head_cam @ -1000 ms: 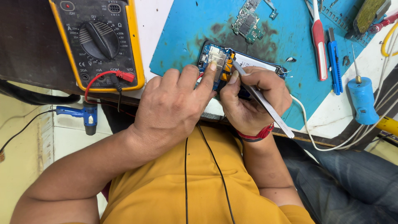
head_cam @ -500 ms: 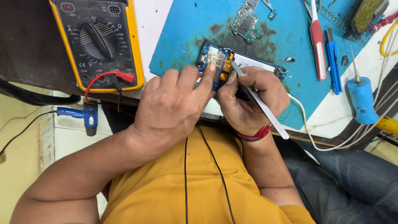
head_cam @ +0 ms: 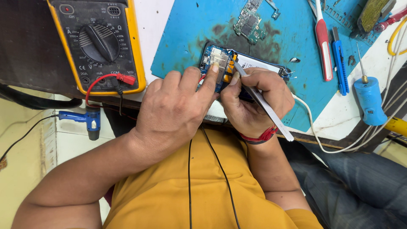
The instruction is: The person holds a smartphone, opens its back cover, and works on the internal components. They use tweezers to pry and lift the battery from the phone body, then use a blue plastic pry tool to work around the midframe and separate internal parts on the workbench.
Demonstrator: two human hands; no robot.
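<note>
Nearest the camera is a yellow shirt with two thin black wires running down it, and both forearms reach up from it to the bench.

The left hand lies knuckles up over the near edge of the blue mat. Its fingers are bent together, and one fingertip presses down on the metal shield of the opened phone; it grips nothing that can be seen. The right hand, with a red band at the wrist, is clamped on silver tweezers. The tweezers slant from the wrist up to the phone, their tip touching the board just beside the left fingertip. The phone lies on the mat, its near part covered by both hands, with its blue board and orange parts exposed.

Left of the hands, a blue tool sits below the bench edge. Above it lies a yellow multimeter with a red lead plugged in.

Farther up the mat lies a loose green board. To the right, a red-handled tool and a blue one lie side by side. A blue screwdriver rests beyond the mat's edge, and a white cable curves away from the right hand.
</note>
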